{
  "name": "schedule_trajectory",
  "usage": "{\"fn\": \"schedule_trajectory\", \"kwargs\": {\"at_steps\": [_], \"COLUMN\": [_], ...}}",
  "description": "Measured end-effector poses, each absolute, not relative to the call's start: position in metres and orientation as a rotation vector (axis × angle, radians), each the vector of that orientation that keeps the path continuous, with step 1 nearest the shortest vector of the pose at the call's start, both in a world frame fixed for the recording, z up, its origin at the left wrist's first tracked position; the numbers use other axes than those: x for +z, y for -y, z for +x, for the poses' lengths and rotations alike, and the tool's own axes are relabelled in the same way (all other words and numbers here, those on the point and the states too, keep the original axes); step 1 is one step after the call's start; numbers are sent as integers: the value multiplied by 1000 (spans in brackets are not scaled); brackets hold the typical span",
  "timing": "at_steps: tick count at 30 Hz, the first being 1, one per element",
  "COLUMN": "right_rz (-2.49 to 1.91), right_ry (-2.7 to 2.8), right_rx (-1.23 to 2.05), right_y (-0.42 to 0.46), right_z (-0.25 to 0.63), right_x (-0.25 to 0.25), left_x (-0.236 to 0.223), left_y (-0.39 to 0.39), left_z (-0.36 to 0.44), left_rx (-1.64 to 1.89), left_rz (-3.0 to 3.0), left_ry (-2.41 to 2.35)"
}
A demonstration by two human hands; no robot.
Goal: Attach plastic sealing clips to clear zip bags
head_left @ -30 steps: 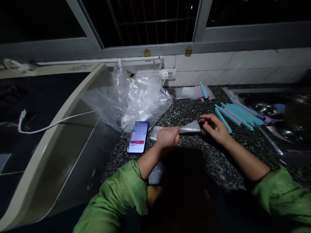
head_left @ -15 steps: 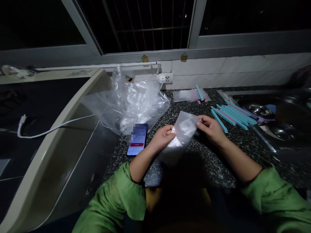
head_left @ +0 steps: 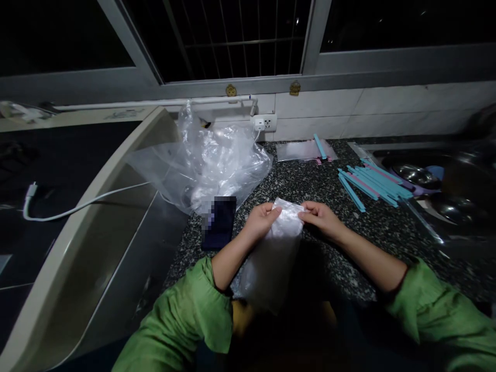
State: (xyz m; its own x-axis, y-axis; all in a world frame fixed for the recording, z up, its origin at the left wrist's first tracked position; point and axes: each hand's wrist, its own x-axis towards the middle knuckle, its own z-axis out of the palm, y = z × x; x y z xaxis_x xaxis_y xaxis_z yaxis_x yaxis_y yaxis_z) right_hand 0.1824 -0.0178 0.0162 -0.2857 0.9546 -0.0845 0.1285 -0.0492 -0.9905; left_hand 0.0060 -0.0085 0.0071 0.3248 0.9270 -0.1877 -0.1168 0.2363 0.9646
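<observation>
Translucent bag (head_left: 282, 232) is pinched at its far end by left hand (head_left: 259, 223) and right hand (head_left: 322, 219); the phone (head_left: 220, 230) has gone dark.

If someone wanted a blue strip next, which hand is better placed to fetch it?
Probably the right hand: it is nearer the blue strips than the left hand. Both hands hold the small plastic bag, so the right would need to let go first.

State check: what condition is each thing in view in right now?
Left hand, pinching the small bag
Right hand, pinching the small bag
Small bag, gripped at its far end
Phone, screen dark
Large bag, crumpled
Blue and pink strips, loosely piled
Charger, plugged into the wall socket
Cable connector, unplugged
</observation>
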Motion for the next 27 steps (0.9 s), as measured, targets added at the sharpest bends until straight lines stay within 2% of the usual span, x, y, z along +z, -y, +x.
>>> {"fn": "schedule_trajectory", "kwargs": {"at_steps": [5, 9, 13, 17, 21, 27], "right_rz": [-1249, -1305, -1303, -1277, -1264, -1271], "right_ry": [1532, 1568, 1603, 1606, 1604, 1602], "right_rx": [1354, 1271, 1262, 1240, 1167, 1118], "right_y": [15, 11, 9, 11, 10, 4], "right_z": [184, 181, 178, 179, 185, 187], "right_x": [9, 0, -2, 1, 3, 5], "left_x": [3, 11, 12, 8, 0, -9], "left_y": [8, 3, -4, -5, 2, 10], "left_z": [3, -15, -28, -23, -8, 7], "left_rx": [770, 779, 666, 887, 696, 674], "left_rz": [1461, 2023, 1998, 2023, 1607, 1149], "left_ry": [-1082, -1685, -2012, -1611, -1040, -876]}}
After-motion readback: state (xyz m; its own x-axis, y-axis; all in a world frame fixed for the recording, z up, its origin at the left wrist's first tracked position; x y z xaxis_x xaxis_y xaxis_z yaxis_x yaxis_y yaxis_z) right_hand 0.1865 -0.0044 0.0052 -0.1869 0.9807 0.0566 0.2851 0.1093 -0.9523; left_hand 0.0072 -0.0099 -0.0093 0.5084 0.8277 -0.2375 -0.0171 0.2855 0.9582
